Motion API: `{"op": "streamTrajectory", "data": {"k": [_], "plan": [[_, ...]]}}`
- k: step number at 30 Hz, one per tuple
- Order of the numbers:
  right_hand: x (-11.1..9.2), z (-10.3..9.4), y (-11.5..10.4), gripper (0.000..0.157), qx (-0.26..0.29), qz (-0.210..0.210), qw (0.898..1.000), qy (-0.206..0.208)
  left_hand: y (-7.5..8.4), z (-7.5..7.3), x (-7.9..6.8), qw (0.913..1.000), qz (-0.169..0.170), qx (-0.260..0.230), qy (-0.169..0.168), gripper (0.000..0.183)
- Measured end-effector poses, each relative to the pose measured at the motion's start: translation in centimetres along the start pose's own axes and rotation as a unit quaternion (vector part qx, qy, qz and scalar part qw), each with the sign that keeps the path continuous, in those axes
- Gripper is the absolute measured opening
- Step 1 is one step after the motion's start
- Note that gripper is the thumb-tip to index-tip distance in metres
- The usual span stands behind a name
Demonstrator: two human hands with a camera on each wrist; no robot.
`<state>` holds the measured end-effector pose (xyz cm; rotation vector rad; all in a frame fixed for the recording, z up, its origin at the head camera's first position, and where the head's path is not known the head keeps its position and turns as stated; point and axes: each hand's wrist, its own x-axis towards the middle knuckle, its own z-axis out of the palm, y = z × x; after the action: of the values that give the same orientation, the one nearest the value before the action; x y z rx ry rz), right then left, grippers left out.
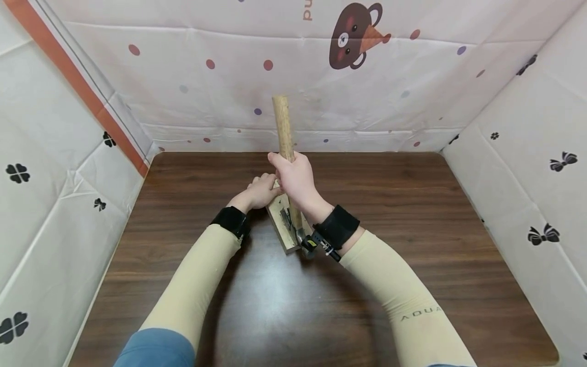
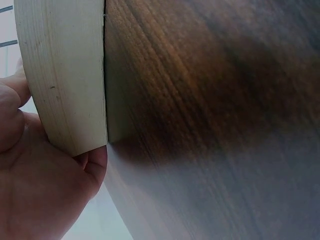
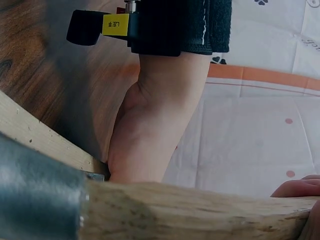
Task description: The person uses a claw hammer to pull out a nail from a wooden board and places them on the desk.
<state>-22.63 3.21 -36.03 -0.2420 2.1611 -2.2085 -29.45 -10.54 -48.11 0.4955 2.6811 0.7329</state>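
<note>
A pale wooden board [image 1: 277,216] lies slanted on the table. My left hand [image 1: 260,192] grips its far end; in the left wrist view, fingers curl around the end of the board [image 2: 65,70]. My right hand [image 1: 298,178] holds a hammer by its wooden handle [image 1: 283,127]. The handle stands steeply, its top pointing up and away, and the metal hammer head [image 1: 303,243] is low by the board's near end. Dark metal pieces [image 1: 286,219] sit on the board, too small to identify. In the right wrist view, the hammer's metal collar [image 3: 40,187] crosses in front of the board.
The brown wood-grain table [image 1: 390,204] spreads around the board. A printed white sheet [image 1: 229,102] hangs behind the table's far edge, with more sheeting on both sides. Black straps with small devices [image 1: 337,227] sit on both wrists.
</note>
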Motion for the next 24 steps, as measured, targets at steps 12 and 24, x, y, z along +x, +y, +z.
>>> {"op": "streamTrajectory", "data": {"k": [12,24], "plan": [[-0.4,0.1,0.0,0.034,0.02,-0.019,0.999,0.018,-1.3,0.9,1.3,1.0,-0.004,-0.005,0.002,0.054],[-0.4,-0.2,0.2,0.029,0.04,-0.018,0.999,0.005,-0.3,0.2,0.2,0.9999,0.002,-0.009,0.005,0.057]]}}
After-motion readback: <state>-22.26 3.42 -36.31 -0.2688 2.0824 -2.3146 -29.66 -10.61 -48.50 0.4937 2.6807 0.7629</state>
